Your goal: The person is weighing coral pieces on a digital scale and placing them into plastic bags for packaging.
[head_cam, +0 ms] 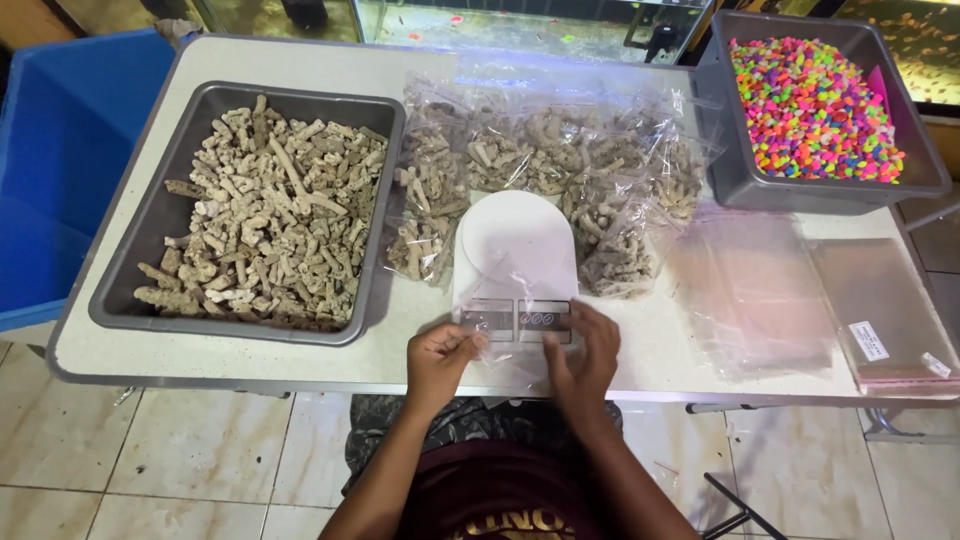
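Observation:
A white kitchen scale [517, 240] stands at the table's front edge, in the middle. An empty clear plastic bag [515, 325] lies over its front part. My left hand [440, 358] pinches the bag's left edge. My right hand [582, 350] grips the bag's right side, fingers curled over it. Behind the scale lie several clear bags filled with beige coral pieces [560, 165].
A grey tray [140, 235] of loose beige coral pieces fills the table's left. A grey bin [735, 165] of bright multicoloured pebbles stands at the back right. Stacks of flat empty clear bags [760, 290] lie at the right. A blue tub [60, 140] stands left of the table.

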